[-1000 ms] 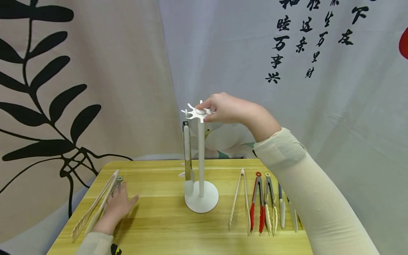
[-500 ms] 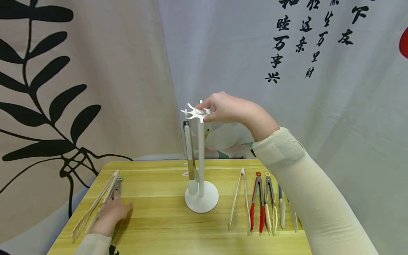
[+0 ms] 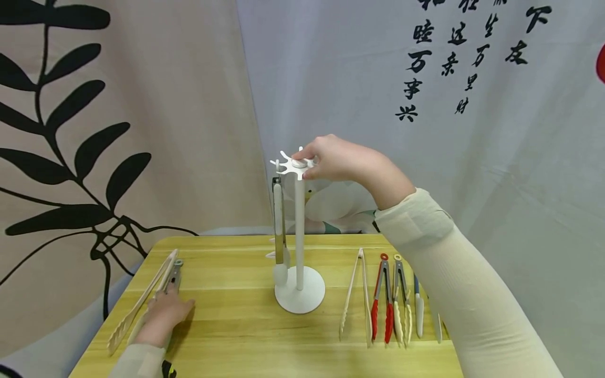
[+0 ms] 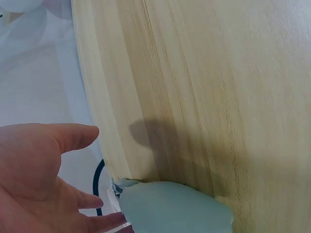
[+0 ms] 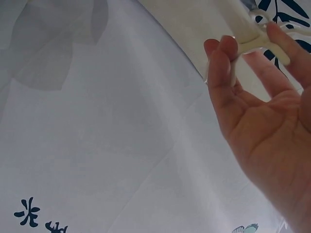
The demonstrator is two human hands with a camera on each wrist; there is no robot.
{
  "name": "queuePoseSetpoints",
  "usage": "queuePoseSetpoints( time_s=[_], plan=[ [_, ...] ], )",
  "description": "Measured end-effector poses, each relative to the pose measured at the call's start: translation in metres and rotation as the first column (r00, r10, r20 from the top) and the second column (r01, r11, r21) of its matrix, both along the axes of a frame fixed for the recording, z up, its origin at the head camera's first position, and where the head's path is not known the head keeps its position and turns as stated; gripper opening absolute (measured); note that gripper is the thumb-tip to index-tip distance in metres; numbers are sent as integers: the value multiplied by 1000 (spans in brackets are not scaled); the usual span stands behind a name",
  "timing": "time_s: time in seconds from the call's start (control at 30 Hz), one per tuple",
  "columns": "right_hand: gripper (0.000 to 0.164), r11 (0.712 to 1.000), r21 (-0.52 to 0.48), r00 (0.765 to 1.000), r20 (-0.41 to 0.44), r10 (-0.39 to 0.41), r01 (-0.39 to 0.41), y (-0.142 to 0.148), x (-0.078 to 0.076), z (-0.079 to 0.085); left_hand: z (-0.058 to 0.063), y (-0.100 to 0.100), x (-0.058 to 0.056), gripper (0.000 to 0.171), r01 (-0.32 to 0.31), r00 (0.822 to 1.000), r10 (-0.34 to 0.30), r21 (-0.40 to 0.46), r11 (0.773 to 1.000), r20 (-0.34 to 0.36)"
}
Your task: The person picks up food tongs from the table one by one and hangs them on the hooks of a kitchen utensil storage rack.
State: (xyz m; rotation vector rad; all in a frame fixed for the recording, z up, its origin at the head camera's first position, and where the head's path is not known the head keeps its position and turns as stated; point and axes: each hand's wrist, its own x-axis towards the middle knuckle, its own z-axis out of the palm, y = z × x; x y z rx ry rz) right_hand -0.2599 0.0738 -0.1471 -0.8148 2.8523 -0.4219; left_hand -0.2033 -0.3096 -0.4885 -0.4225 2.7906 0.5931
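Observation:
In the head view, my right hand pinches the hooked top of a white utensil stand. The right wrist view shows its thumb and fingers around the hook ring. A pair of tongs with metal arms and pale heads hangs from a left hook. At the table's left, my left hand lies over metal-handled tongs, covering their middle. The left wrist view shows the thumb held apart, fingers fairly straight, beside a pale grey-green tong head. Cream tongs lie just left of that hand.
On the right of the wooden table lie cream tongs, red-tipped tongs and cream-tipped tongs. A blue-handled spreader lies beside them, near another utensil partly behind the right sleeve. Printed curtains hang behind.
My left hand has drawn back slightly toward me along the metal-handled tongs, baring more of their top end. The hanging tongs have swung a little. My right hand stays on the stand.

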Motion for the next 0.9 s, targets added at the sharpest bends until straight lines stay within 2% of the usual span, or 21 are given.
queuePoseSetpoints(
  time_s=[0.17, 0.4, 0.7, 0.9],
  plan=[
    [49, 1000, 0, 1000, 2, -1, 1, 0, 1, 1, -1, -4, -1, 93, -16, 1000, 16, -38, 999, 12],
    [49, 1000, 2, 1000, 7, -5, 5, 0, 0, 2, -3, -13, -1, 80, -33, 999, 34, -17, 999, 30],
    [48, 1000, -12, 1000, 9, -5, 5, 0, 0, 0, -5, -16, 2, 58, -4, 1000, 3, -58, 998, -30],
    [48, 1000, -13, 1000, 6, -3, 3, 0, 0, -1, -3, -16, 3, 57, 32, 999, -36, -104, 994, -38]
  ],
)
